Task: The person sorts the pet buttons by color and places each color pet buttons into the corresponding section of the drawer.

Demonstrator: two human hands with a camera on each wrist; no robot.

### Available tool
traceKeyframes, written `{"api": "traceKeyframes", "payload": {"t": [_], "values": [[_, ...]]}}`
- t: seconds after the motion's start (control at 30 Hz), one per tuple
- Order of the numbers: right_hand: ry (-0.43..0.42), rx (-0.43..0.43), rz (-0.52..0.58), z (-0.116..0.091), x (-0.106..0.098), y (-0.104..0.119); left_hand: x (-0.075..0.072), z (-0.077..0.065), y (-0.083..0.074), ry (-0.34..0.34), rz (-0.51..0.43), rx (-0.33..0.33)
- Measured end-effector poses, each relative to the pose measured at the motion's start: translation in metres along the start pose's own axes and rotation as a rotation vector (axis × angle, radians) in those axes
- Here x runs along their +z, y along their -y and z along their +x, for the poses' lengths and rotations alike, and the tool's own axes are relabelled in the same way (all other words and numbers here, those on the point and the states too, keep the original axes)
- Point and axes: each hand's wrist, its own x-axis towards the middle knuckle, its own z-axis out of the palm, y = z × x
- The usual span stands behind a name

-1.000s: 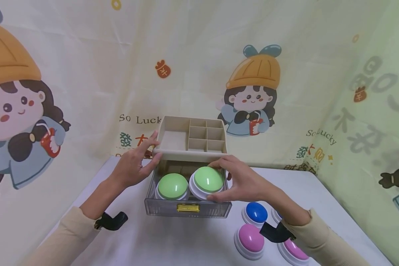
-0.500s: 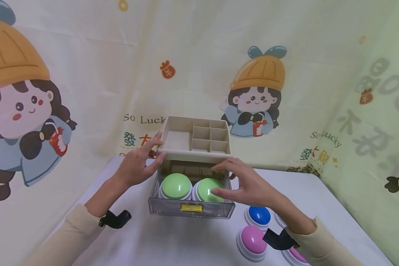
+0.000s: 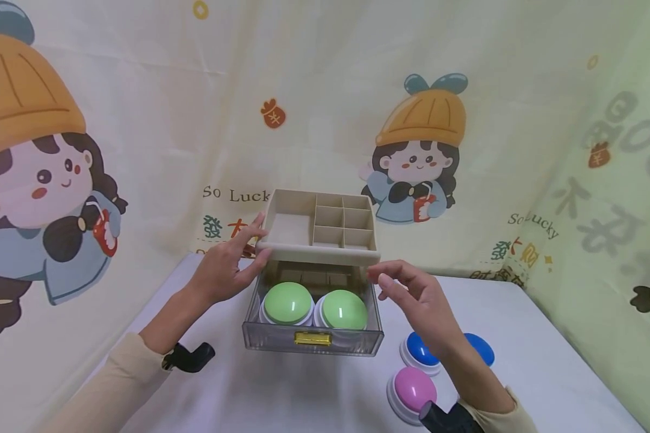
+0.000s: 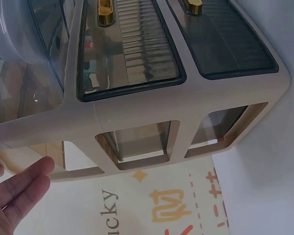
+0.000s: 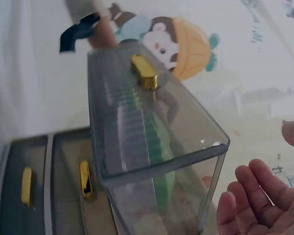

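Observation:
In the head view a desktop drawer organizer (image 3: 318,255) stands on the table, beige, with a compartmented top. Its top grey see-through drawer (image 3: 271,338), with a gold handle (image 3: 312,339), is pulled out. Two domed buttons, a left green one (image 3: 287,302) and a right green one (image 3: 344,309), sit side by side in it on white bases. My left hand (image 3: 216,270) touches the organizer's upper left side, fingers fairly straight. My right hand (image 3: 419,300) hovers just right of the drawer, holding nothing, its fingers loosely bent. In the right wrist view those fingers (image 5: 252,198) are apart from the drawer.
Right of the organizer lie a blue button (image 3: 421,349), another blue one (image 3: 479,349) partly behind my right forearm, and a pink one (image 3: 414,388). Lower drawers (image 4: 132,44) are closed in the left wrist view. A printed cloth (image 3: 314,150) hangs behind the table.
My right hand has let go of the right green button, which now sits lower in the drawer, and has moved out to the right. My left hand has stayed at the organizer's side.

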Motion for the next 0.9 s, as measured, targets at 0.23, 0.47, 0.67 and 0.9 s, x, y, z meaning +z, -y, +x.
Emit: {"api": "traceKeyframes", "payload": {"t": [0.23,0.47,0.67,0.9], "values": [[-0.019,0.132,0.204,-0.01,-0.002,0.009,0.001,-0.001,0.0,-0.008,0.01,0.009],[-0.061,0.15,0.174,-0.026,0.003,0.022,0.0,0.0,0.0,-0.013,0.023,0.014],[-0.034,0.04,0.08,-0.042,0.009,0.022,0.0,0.0,0.0,-0.012,0.019,0.008],[0.092,-0.032,0.099,-0.063,0.021,0.026,0.001,-0.001,0.001,-0.007,0.023,0.014]]}}
